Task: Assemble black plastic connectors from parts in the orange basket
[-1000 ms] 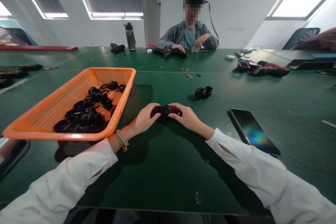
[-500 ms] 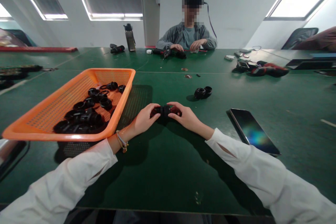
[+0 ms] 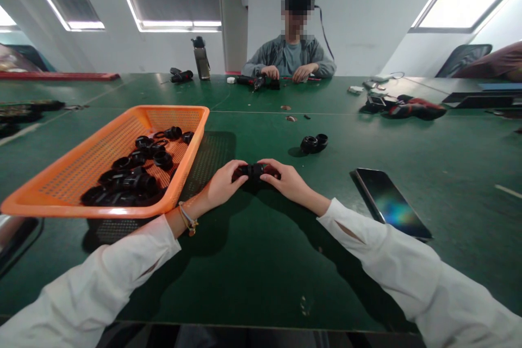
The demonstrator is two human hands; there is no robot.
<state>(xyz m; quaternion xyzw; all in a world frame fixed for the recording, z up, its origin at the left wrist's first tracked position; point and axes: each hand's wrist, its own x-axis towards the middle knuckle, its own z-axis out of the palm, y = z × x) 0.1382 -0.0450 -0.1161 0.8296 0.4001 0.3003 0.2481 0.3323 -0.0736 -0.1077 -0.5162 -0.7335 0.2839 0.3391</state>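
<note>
Between my two hands, just over the green table (image 3: 261,261), is a black ribbed cylindrical fitting (image 3: 255,171). My left hand (image 3: 223,184) is closed round its left end, thumb in front and fingers behind. On the opposite end, the fingers and thumb of my right hand (image 3: 286,180) grip it the same way. Its ends are partly hidden by my fingers. Left of my hands stands an orange perforated basket (image 3: 53,210) with several black ring-like plastic parts (image 3: 134,179) inside. Beyond my right hand lie black round fittings (image 3: 314,143) touching each other.
A smartphone (image 3: 391,204) lies right of my right forearm. Across the table a person (image 3: 291,57) sits with both hands near a power drill (image 3: 259,82). A bottle (image 3: 201,58) stands at the far edge. Red and black tools (image 3: 414,107) lie far right.
My hands keep their grip on the black fitting and have barely moved. The whole view has shifted very slightly. The person opposite has moved a hand a little to the left.
</note>
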